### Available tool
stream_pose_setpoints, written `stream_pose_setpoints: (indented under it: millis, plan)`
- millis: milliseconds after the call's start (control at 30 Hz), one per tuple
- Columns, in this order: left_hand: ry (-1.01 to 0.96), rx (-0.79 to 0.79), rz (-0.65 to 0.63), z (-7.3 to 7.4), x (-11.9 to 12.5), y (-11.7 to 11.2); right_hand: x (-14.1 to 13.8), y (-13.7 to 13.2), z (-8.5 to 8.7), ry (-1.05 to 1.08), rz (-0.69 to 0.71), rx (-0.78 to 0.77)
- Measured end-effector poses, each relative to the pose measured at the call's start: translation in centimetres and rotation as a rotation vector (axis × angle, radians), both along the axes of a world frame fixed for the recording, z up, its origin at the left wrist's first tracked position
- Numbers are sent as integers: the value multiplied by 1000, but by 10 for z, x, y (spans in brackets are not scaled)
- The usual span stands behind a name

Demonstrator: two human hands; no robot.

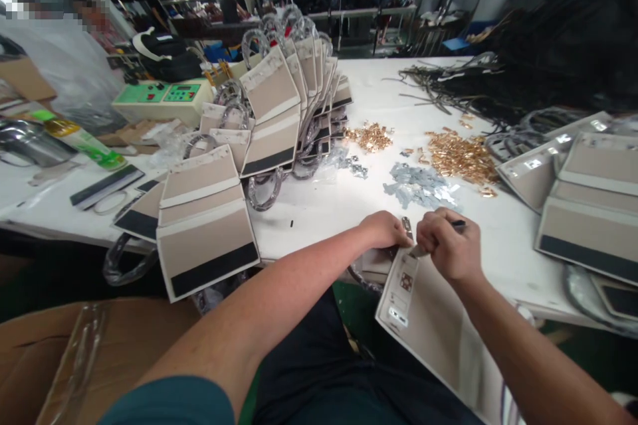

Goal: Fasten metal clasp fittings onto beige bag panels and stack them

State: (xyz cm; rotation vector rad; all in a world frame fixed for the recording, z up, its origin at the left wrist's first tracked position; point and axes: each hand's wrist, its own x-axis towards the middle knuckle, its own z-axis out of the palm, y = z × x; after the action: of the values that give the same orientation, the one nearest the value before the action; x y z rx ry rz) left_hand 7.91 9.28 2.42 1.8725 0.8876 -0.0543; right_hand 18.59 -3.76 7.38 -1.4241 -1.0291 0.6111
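A beige bag panel (438,325) lies tilted over the table's front edge, reaching down toward my lap. Along its upper left side run cut slots, a square metal plate and a shiny fitting. My left hand (385,231) is closed at the panel's top corner, its fingertips partly hidden. Right beside those fingers a small gold metal clasp piece (407,226) stands up. In my right hand (451,246) is a slim tool with a dark end (458,223), its tip pressed near the panel's top edge; its exact kind is unclear.
Stacked beige bag panels (207,219) with wrapped handles fill the left; more bag panels (593,199) lie right. Gold fittings (461,153) and grey metal plates (419,184) are heaped ahead. A bottle (84,139) and control box (162,99) stand left. People work in the background.
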Motion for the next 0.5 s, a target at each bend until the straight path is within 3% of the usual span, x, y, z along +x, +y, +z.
stream_pose_setpoints:
  millis: [100,300,367,500]
  plan:
    - [0,19,22,3,-4,-1,9,-6,-5,-110,-92,-113]
    - [-66,91,33,6,-12,1,21,-48,7,-386,-119,-224]
    - [-101,119,23,11,-15,-2,27,-66,0,-519,-130,-272]
    - [-194,184,-28,38,-21,-23,50,-106,-36,-630,-151,-375]
